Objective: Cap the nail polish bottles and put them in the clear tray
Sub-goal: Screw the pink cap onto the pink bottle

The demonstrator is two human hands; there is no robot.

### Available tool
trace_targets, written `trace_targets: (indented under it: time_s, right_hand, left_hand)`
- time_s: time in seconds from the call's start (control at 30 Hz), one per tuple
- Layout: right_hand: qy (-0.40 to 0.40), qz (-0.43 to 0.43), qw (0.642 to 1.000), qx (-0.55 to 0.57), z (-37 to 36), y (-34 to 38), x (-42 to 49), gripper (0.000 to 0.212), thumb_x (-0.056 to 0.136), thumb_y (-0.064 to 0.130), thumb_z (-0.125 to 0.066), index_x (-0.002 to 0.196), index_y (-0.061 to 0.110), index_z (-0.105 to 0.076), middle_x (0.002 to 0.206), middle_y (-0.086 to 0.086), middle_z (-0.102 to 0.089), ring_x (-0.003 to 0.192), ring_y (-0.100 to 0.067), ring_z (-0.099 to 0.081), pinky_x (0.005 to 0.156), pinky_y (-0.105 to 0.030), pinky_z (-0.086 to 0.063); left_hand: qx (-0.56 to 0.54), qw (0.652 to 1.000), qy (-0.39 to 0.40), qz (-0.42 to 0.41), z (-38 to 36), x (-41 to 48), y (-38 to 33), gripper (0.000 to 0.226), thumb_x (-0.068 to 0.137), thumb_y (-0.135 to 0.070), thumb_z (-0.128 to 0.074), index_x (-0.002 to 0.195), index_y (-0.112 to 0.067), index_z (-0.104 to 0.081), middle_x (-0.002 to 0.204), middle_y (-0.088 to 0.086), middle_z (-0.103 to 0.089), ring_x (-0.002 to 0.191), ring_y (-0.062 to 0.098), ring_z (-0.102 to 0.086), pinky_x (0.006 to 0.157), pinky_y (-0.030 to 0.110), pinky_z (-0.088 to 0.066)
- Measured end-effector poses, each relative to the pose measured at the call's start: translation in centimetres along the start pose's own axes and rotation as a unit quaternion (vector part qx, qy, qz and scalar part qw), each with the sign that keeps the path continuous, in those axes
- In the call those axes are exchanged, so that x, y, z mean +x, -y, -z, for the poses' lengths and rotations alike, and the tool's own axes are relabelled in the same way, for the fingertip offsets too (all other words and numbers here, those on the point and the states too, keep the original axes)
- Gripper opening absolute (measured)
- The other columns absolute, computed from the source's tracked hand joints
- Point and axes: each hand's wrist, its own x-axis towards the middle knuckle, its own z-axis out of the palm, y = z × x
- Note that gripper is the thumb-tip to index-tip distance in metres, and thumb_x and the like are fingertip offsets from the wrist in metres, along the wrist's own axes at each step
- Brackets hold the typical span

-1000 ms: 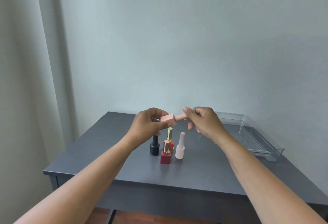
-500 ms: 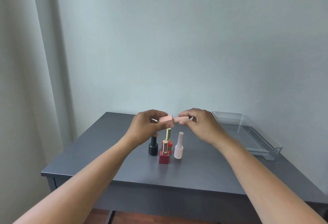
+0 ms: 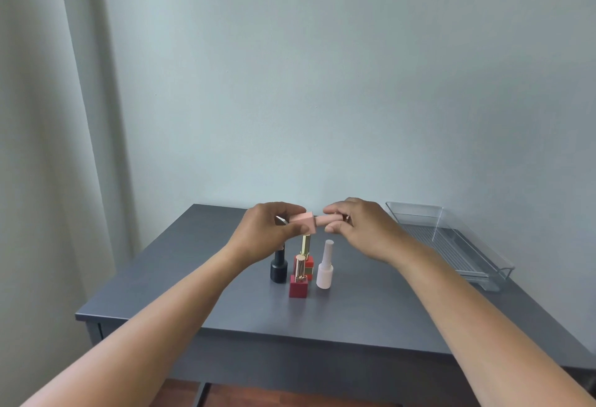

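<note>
A pink nail polish bottle (image 3: 305, 221) is held sideways above the table, its square body gripped by my left hand (image 3: 267, 232). Its pink cap (image 3: 326, 221) sits against the bottle's neck, pinched in the fingers of my right hand (image 3: 358, 225). Below them four capped bottles stand on the grey table (image 3: 354, 313): a black one (image 3: 279, 268), a dark red one with a rose-gold cap (image 3: 298, 281), a red one with a gold cap (image 3: 306, 258) and a white one (image 3: 325, 266). The clear tray (image 3: 477, 264) lies at the table's right, with nothing in it.
The table stands against a pale wall, with a curtain at the left. Its front edge is near me, and a strip of wooden floor shows beneath it.
My right hand has turned on the pink cap, rolling its fingers over it. The bottle has levelled out and sits slightly lower. The bottles on the table have not moved.
</note>
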Motion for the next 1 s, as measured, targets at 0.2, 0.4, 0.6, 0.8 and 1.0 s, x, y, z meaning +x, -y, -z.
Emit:
trace_targets:
  time_s: [0.2, 0.4, 0.6, 0.8, 1.0]
  right_hand:
    - [-0.004, 0.032, 0.998, -0.056, -0.3, 0.1, -0.2, 0.018, 0.096, 0.026, -0.055, 0.107, 0.020, -0.069, 0.090, 0.007, -0.059, 0.085, -0.016, -0.055, 0.072, -0.028, -0.039]
    - [0.012, 0.015, 1.000, -0.023, -0.1, 0.4, 0.2, 0.017, 0.096, 0.025, -0.055, 0.093, 0.017, -0.070, 0.079, 0.004, -0.060, 0.074, -0.017, -0.054, 0.063, -0.029, -0.039]
    - [0.010, 0.000, 1.000, 0.021, -0.1, 0.3, 1.1, 0.020, 0.095, 0.024, -0.057, 0.082, 0.017, -0.070, 0.069, 0.001, -0.060, 0.060, -0.015, -0.047, 0.055, -0.029, -0.036]
    - [-0.031, -0.003, 0.994, 0.105, -0.5, 0.5, 2.0, 0.011, 0.090, 0.025, -0.066, 0.099, 0.029, -0.071, 0.080, 0.018, -0.065, 0.073, 0.007, -0.057, 0.064, -0.014, -0.038]
    - [-0.098, -0.077, 0.972, 0.201, 0.4, -1.5, 2.7, 0.018, 0.088, 0.025, -0.069, 0.105, 0.026, -0.069, 0.078, 0.005, -0.066, 0.062, -0.002, -0.060, 0.071, -0.023, -0.049]
  left_hand:
    - [0.066, 0.995, -0.017, -0.070, 0.1, 0.2, 0.1, 0.020, 0.079, -0.034, -0.080, 0.093, -0.044, -0.071, 0.092, -0.014, -0.067, 0.087, -0.004, -0.060, 0.077, 0.021, -0.048]
    - [0.154, 0.978, -0.052, -0.128, -0.1, -0.3, 0.1, 0.023, 0.083, -0.035, -0.076, 0.105, -0.031, -0.073, 0.091, -0.018, -0.059, 0.081, -0.007, -0.056, 0.067, 0.016, -0.041]
    - [0.220, 0.958, -0.085, -0.162, 0.1, -0.2, 0.2, 0.023, 0.086, -0.035, -0.072, 0.108, -0.030, -0.070, 0.087, -0.020, -0.051, 0.071, -0.011, -0.052, 0.062, 0.010, -0.032]
    - [0.191, 0.970, -0.029, -0.146, 0.2, 1.0, 0.8, 0.028, 0.093, -0.030, -0.065, 0.120, -0.036, -0.064, 0.098, -0.012, -0.052, 0.081, 0.002, -0.054, 0.067, 0.015, -0.040]
    - [0.069, 0.996, -0.055, -0.030, 1.1, 1.9, 3.1, 0.017, 0.085, -0.047, -0.069, 0.101, -0.042, -0.066, 0.092, -0.011, -0.066, 0.083, 0.004, -0.061, 0.070, 0.021, -0.046]
